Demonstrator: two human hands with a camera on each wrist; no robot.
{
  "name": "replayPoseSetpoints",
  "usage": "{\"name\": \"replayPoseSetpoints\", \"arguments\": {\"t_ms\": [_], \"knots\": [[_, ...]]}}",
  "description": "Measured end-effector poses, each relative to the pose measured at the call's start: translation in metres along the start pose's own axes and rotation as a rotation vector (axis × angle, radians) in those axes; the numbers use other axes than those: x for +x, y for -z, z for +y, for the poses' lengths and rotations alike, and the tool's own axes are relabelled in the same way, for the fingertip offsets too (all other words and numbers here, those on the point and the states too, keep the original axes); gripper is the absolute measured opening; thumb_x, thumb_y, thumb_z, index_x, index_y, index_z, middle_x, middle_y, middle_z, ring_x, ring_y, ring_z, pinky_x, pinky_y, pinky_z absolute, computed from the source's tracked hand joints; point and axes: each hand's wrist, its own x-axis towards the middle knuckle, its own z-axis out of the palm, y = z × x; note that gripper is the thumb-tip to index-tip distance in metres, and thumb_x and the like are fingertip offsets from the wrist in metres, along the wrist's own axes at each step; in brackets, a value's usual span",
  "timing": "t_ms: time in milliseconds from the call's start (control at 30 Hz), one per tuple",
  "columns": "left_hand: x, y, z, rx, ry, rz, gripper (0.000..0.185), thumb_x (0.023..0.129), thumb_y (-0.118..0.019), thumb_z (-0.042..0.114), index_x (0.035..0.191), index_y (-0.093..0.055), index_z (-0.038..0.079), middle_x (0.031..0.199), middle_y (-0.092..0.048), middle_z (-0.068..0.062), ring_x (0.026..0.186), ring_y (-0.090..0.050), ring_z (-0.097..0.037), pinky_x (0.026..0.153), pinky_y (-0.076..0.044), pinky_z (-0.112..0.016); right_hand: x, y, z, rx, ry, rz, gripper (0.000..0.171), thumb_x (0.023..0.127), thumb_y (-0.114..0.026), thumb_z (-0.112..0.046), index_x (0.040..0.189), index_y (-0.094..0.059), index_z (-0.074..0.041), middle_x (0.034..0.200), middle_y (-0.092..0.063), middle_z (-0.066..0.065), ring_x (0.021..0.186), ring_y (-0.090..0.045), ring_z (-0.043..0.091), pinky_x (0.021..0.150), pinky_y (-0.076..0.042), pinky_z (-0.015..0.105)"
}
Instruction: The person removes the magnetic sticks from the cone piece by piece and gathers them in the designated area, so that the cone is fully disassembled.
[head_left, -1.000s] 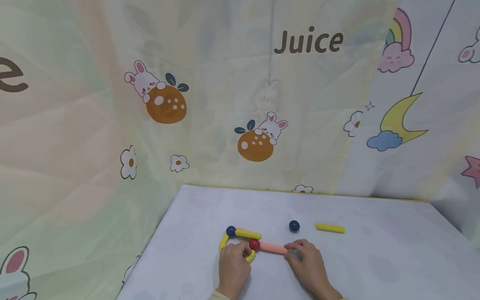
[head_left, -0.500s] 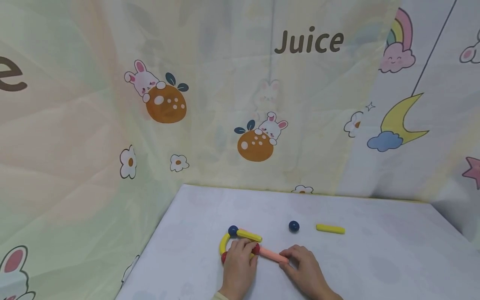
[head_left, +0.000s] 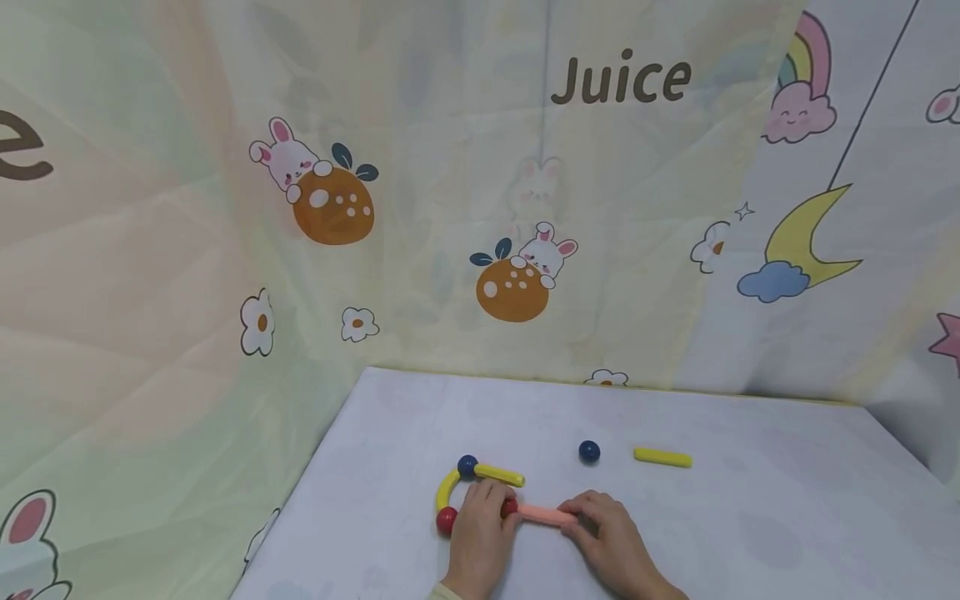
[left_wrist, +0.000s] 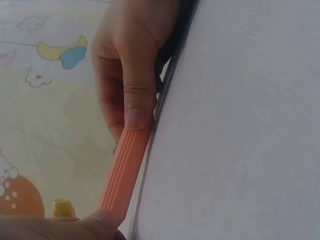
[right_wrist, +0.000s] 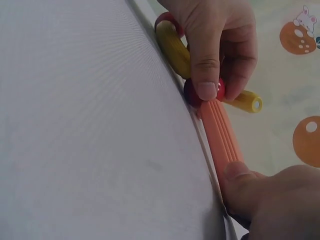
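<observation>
So the left hand [head_left: 480,533] pinches the red ball [head_left: 510,507] while the right hand [head_left: 607,542] grips the far end of the orange stick [head_left: 543,514], flat on the table [head_left: 750,517], probably keeping the joint steady.

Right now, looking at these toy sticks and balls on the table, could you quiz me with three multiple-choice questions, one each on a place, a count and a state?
1. Where is the loose yellow straight stick?
A. right of the loose dark blue ball
B. under the left hand
C. on the floor

2. How many dark blue balls show?
A. one
B. two
C. four

3. What is the right hand doing?
A. resting flat
B. pinching the orange ribbed stick
C. holding a ball

Answers: 1 A, it lies just right of that ball; 2 B, one loose and one joining the yellow pieces; 3 B, its fingertips grip the stick's end.
</observation>
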Motion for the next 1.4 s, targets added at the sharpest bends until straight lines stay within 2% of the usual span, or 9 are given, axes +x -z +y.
{"name": "replayPoseSetpoints", "arguments": {"t_ms": [167,633,833,933,1067,1167,1300,1400], "knots": [[0.000,0.000,0.001,-0.038,-0.009,-0.021,0.028,0.075,-0.085,0.019,0.096,-0.067,0.023,0.095,-0.059,0.013,0.095,-0.055,-0.006,0.084,-0.054,-0.028,0.001,0.000,-0.004,-0.012,-0.064,0.021,0.017,0.087,-0.074,-0.019,0.097,-0.069,-0.032,0.094,-0.058,-0.020,0.092,-0.055,0.001,0.085,-0.050,0.032],[0.000,-0.002,0.005,-0.094,0.012,-0.067,0.026,0.077,-0.083,0.019,0.098,-0.067,0.023,0.097,-0.059,0.014,0.092,-0.055,-0.005,0.083,-0.054,-0.027,0.000,0.005,-0.004,0.013,-0.083,-0.008,0.017,0.088,-0.071,-0.015,0.097,-0.068,-0.029,0.096,-0.057,-0.016,0.092,-0.053,0.005,0.084,-0.051,0.031],[-0.001,0.000,0.002,-0.099,0.060,-0.028,0.028,0.076,-0.083,0.014,0.097,-0.066,0.022,0.094,-0.060,0.012,0.087,-0.052,-0.006,0.081,-0.054,-0.026,-0.001,0.011,0.004,0.055,-0.069,-0.028,0.009,0.090,-0.068,-0.025,0.096,-0.067,-0.032,0.095,-0.056,-0.017,0.092,-0.052,0.005,0.082,-0.049,0.027],[0.000,0.000,0.000,-0.096,0.076,-0.016,0.028,0.076,-0.083,0.013,0.097,-0.066,0.021,0.092,-0.059,0.011,0.084,-0.050,-0.006,0.079,-0.054,-0.025,-0.001,0.017,0.012,0.077,-0.104,0.013,0.007,0.090,-0.068,-0.029,0.096,-0.068,-0.033,0.094,-0.058,-0.017,0.092,-0.053,0.005,0.083,-0.048,0.028],[0.000,-0.001,-0.001,-0.092,0.069,-0.008,0.029,0.076,-0.084,0.013,0.097,-0.066,0.021,0.092,-0.059,0.011,0.084,-0.050,-0.006,0.078,-0.054,-0.025,-0.001,0.031,0.027,0.045,-0.123,0.085,0.013,0.091,-0.068,-0.020,0.101,-0.069,-0.029,0.100,-0.060,-0.013,0.098,-0.054,0.008,0.086,-0.048,0.034],[0.000,-0.002,0.001,-0.092,0.079,0.008,0.028,0.076,-0.084,0.012,0.096,-0.067,0.021,0.093,-0.060,0.011,0.086,-0.052,-0.007,0.079,-0.055,-0.026,-0.001,0.047,0.044,-0.028,-0.102,0.140,0.017,0.090,-0.069,-0.014,0.105,-0.069,-0.022,0.104,-0.062,-0.007,0.101,-0.055,0.013,0.084,-0.048,0.037],[0.001,-0.003,0.002,-0.092,0.095,0.009,0.026,0.077,-0.082,0.012,0.096,-0.067,0.020,0.095,-0.059,0.009,0.088,-0.053,-0.009,0.079,-0.055,-0.028,-0.001,0.070,0.066,-0.137,-0.089,0.200,0.018,0.090,-0.070,-0.013,0.108,-0.070,-0.014,0.105,-0.064,0.002,0.095,-0.056,0.019,0.075,-0.047,0.036],[0.001,-0.003,0.002,-0.086,0.091,0.005,0.024,0.079,-0.081,0.012,0.096,-0.066,0.019,0.095,-0.058,0.008,0.089,-0.052,-0.010,0.079,-0.055,-0.028,-0.002,0.083,0.081,-0.178,-0.089,0.240,0.021,0.088,-0.071,-0.012,0.109,-0.069,-0.009,0.104,-0.064,0.009,0.094,-0.059,0.028,0.076,-0.047,0.043]]}}
